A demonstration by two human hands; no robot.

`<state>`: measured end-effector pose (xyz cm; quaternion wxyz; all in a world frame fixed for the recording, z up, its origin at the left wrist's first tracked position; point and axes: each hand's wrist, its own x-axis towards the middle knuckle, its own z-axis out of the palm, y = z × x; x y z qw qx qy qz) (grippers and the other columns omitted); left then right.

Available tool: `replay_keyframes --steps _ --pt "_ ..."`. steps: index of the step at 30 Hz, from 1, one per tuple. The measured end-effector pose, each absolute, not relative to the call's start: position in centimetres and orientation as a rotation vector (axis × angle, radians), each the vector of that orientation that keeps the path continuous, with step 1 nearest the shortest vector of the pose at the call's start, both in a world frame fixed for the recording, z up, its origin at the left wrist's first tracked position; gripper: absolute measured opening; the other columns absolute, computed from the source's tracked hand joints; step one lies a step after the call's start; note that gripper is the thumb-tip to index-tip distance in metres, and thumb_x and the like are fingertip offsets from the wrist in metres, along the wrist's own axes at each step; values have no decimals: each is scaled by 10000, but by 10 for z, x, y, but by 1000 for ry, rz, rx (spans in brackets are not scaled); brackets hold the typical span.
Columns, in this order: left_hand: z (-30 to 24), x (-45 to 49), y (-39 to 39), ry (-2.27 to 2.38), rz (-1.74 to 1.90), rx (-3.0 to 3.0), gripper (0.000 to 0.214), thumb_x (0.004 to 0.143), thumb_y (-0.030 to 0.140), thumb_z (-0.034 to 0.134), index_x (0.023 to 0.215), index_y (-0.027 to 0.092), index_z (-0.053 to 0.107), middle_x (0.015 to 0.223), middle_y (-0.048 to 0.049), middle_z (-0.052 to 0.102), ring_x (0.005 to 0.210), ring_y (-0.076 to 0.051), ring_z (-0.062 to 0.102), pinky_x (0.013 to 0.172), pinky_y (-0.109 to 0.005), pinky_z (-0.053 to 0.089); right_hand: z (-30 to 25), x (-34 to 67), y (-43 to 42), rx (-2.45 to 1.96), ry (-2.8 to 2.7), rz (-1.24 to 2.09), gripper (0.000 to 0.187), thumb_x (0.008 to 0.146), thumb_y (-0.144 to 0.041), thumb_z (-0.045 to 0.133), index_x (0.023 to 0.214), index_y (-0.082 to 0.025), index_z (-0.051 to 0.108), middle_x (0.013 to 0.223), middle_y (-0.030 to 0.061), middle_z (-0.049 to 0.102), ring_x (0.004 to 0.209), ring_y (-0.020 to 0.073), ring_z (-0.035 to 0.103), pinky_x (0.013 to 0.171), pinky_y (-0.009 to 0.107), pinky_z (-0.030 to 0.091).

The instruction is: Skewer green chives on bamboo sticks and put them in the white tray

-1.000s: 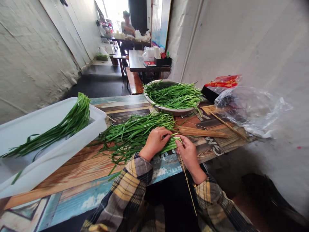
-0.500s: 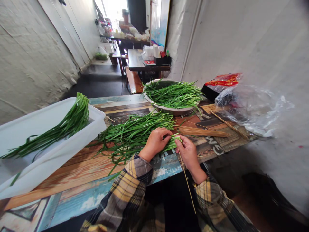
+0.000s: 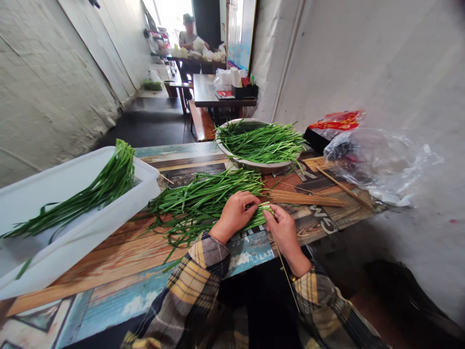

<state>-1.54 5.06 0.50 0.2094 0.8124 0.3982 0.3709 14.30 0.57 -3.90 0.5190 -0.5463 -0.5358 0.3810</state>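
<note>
The thin stick (image 3: 282, 262) under the right hand (image 3: 284, 231) has swung toward the right forearm, so that its lower end, which a moment ago hung a little further in over the dark lap, now shows higher and closer to the inner edge of the plaid sleeve (image 3: 319, 295). In the background, the person (image 3: 184, 39) at the far counter (image 3: 198, 62) has shifted posture, and a pale bag (image 3: 199, 44) there now stands taller and further left than at first.
</note>
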Motion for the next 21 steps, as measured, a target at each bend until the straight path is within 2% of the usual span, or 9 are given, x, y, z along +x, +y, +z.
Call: replay_keyframes --steps 16,21 --pt "1 -16 53 1066 1015 2264 107 801 89 602 804 171 671 796 -23 648 808 -164 558 764 -285 411 -39 142 6 -1274 -1264 946 294 848 -389 584 1023 -156 626 682 -15 579 469 89 483 451 214 385" --pt "1 -16 52 1039 1013 2242 95 804 98 612 809 174 669 815 -22 658 822 -166 563 780 -289 413 -39 144 6 -1271 -1281 915 374 850 -370 585 1167 -173 573 658 -26 555 460 97 492 456 223 405"
